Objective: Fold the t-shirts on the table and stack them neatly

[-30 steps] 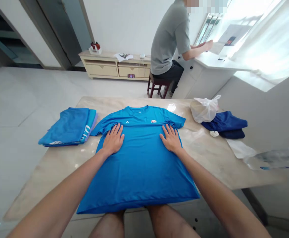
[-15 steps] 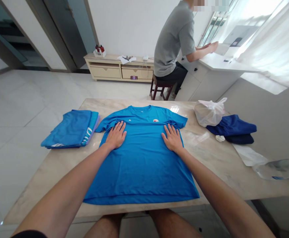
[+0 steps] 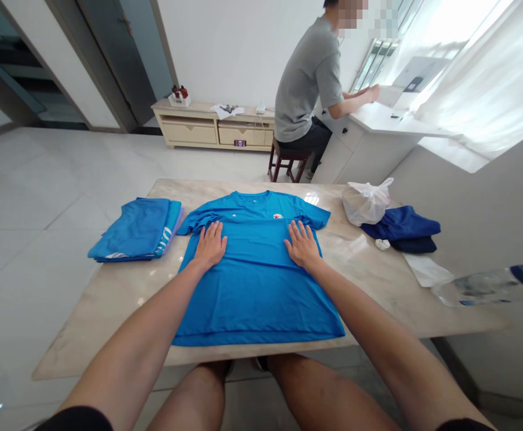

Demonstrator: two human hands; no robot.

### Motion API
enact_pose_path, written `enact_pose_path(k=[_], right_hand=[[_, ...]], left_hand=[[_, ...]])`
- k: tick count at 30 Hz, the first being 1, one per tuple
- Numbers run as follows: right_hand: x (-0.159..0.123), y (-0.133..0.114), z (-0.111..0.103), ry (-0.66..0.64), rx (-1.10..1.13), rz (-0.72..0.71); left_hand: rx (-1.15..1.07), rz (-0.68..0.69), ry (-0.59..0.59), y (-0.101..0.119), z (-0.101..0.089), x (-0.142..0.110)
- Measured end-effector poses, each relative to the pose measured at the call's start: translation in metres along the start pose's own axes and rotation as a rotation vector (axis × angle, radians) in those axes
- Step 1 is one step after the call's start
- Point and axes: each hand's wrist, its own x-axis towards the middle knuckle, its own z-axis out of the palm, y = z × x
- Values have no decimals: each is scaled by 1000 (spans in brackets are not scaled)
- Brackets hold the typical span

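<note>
A blue short-sleeved T-shirt (image 3: 257, 293) lies spread on the marble-look table (image 3: 122, 308), its collar at the far side and its hem by the near edge. My left hand (image 3: 211, 245) rests flat on the left of the chest, just below the sleeve. On the opposite side my right hand (image 3: 303, 244) presses flat below the right sleeve. Both hands have their fingers stretched out and grip nothing. A slight crease runs across the shirt between them, under a small red and white badge (image 3: 278, 216).
Left on the table is a stack of folded blue clothes (image 3: 131, 227). At right are a white plastic bag (image 3: 367, 202), dark blue cloth (image 3: 403, 227), crumpled tissue (image 3: 382, 244) and a clear bottle (image 3: 481, 286). Beyond, a person in grey (image 3: 309, 84) sits on a stool (image 3: 288, 158).
The camera view has shifted, showing more of the bottle and my legs. Both hands stay flat at nearly the same places on the T-shirt.
</note>
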Motion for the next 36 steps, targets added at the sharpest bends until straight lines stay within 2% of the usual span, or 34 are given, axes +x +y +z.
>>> enact_pose_path(k=[2,4,7,10,13,19,22,26,32,36], right_hand=[[-26,-12,-13,30,16,-43],[-63,-21,-20,57,51,-42],[-123,-26,-16,50,112,-12],[-163,-26,-4,0,137,52],[-171,-24,3,-17,115,94],[-149,-19,1,-31,107,75],[-152,-22,-2,-8,110,98],[-178,-30,-6,5,84,114],[-224,-38,-14,-80,103,105],[-250,-42,-23,-121,105,98]], left_hand=[[-28,10,45,5,-7,-33],[-55,87,78,4,-12,-75],[-52,112,62,-5,-17,-140],[7,43,15,-12,-17,-181],[54,17,-10,-10,-17,-190],[33,-13,12,-4,-18,-165],[18,-29,19,-3,-19,-166],[14,-26,19,2,-21,-189],[31,-12,7,10,-28,-238],[36,-18,-13,15,-33,-262]])
